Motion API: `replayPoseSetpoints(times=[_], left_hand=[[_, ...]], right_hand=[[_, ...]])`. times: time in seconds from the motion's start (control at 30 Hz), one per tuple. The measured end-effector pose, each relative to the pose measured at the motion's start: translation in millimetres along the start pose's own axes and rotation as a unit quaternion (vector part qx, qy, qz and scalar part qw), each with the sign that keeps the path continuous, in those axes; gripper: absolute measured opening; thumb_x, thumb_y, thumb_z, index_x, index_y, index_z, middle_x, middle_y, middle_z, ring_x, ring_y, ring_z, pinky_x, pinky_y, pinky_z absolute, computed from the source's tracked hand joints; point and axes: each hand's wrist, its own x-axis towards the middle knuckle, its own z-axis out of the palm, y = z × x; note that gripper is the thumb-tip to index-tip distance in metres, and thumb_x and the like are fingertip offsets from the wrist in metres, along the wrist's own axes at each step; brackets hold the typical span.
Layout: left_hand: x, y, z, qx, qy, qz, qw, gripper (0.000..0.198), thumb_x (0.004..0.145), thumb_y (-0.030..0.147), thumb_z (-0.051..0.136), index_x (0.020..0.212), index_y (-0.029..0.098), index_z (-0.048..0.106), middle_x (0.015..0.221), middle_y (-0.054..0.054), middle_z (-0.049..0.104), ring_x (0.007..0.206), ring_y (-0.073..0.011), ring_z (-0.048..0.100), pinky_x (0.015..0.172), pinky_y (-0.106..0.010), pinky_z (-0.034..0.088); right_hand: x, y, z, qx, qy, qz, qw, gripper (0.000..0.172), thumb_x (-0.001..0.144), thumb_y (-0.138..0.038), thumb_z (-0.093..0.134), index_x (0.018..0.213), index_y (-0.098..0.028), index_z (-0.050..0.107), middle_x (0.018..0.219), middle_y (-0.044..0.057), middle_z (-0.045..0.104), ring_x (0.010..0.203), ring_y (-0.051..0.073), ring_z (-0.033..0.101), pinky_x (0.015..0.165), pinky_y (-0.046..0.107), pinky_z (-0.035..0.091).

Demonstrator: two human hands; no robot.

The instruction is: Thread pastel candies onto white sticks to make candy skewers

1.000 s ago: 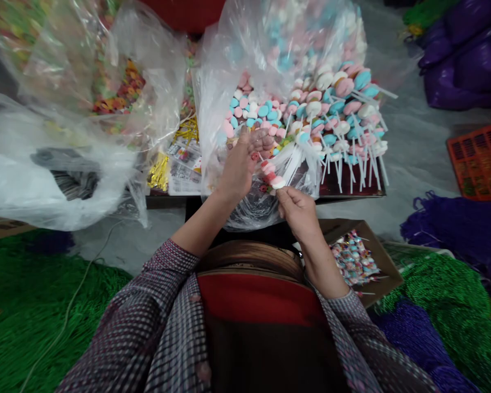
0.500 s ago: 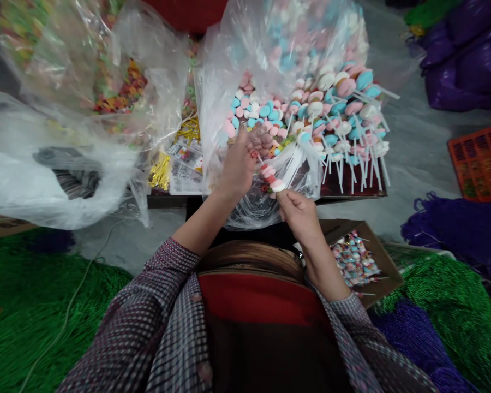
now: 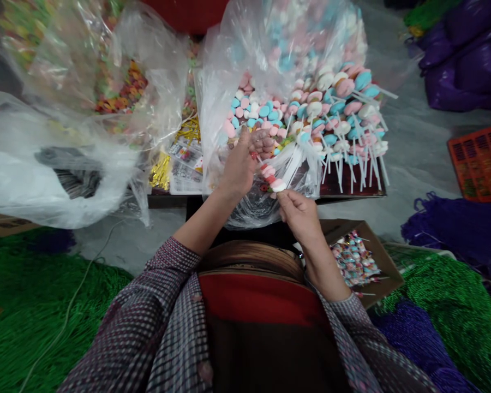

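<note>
A candy skewer [image 3: 269, 173] of pink, red and white pieces slants between my two hands, over the clear plastic bag. Its lower end, by a white marshmallow, is pinched between the thumb and fingers of my right hand [image 3: 300, 214]. At the upper end is my left hand [image 3: 245, 155], turned partly palm up with curled fingers. A small red candy [image 3: 254, 156] shows against that hand, by the tip of the stick; other things in the palm are hard to make out. Loose pink, blue and white marshmallows [image 3: 253, 109] lie just beyond my left fingers.
Finished marshmallow skewers [image 3: 343, 120] are piled right, sticks overhanging the table edge [image 3: 352, 195]. White sticks [image 3: 291, 164] lie in the bag. Gold ties [image 3: 160, 172] and printed cards [image 3: 186, 164] sit left, beside bags of gummy rings [image 3: 123, 90]. A cardboard box [image 3: 382, 262] holds wrapped candies below right.
Hardly anything differs. My left fingers have shifted very slightly around the upper end of the skewer; my right hand keeps its pinch in the same place.
</note>
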Motion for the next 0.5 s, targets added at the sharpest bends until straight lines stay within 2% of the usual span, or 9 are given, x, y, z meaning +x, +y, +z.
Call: replayPoseSetpoints(times=[0.13, 0.27, 0.4, 0.5], left_hand=[[3.7, -2.4, -4.1, -0.022, -0.008, -0.006, 1.0, 0.054, 0.112, 0.056, 0.036, 0.12, 0.018, 0.073, 0.101, -0.01, 0.08, 0.111, -0.023, 0.076, 0.091, -0.035, 0.061], [4.1, -1.3, -6.6, -0.024, -0.013, -0.012, 1.0, 0.057, 0.111, 0.059, 0.032, 0.121, 0.023, 0.074, 0.096, -0.008, 0.08, 0.116, -0.0247, 0.074, 0.093, -0.038, 0.061], [1.6, -0.7, -4.4, -0.01, -0.01, 0.0, 1.0, 0.055, 0.111, 0.059, 0.037, 0.115, 0.018, 0.074, 0.093, -0.007, 0.078, 0.111, -0.0238, 0.075, 0.09, -0.036, 0.06], [-2.9, -5.2, -1.1, 0.017, -0.007, 0.013, 1.0, 0.047, 0.109, 0.057, 0.047, 0.104, 0.02, 0.075, 0.091, -0.007, 0.077, 0.108, -0.0213, 0.074, 0.09, -0.031, 0.058]], right_hand=[[-0.8, -3.1, 0.3, 0.002, 0.001, 0.001, 1.0, 0.039, 0.094, -0.057, 0.064, 0.08, -0.021, 0.073, 0.045, -0.008, 0.044, 0.043, 0.01, 0.035, 0.05, 0.027, 0.03], [-0.3, -4.3, 1.7, -0.008, -0.003, -0.003, 1.0, 0.04, 0.094, -0.057, 0.064, 0.077, -0.021, 0.073, 0.045, -0.008, 0.043, 0.045, 0.01, 0.036, 0.051, 0.027, 0.031], [-0.1, -3.8, 2.0, -0.005, -0.006, 0.002, 1.0, 0.041, 0.093, -0.058, 0.064, 0.077, -0.021, 0.072, 0.045, -0.009, 0.042, 0.044, 0.01, 0.035, 0.05, 0.027, 0.03], [0.3, -1.4, 2.4, 0.004, -0.004, 0.007, 1.0, 0.043, 0.093, -0.061, 0.065, 0.078, -0.021, 0.073, 0.045, -0.008, 0.043, 0.043, 0.01, 0.035, 0.05, 0.027, 0.028]])
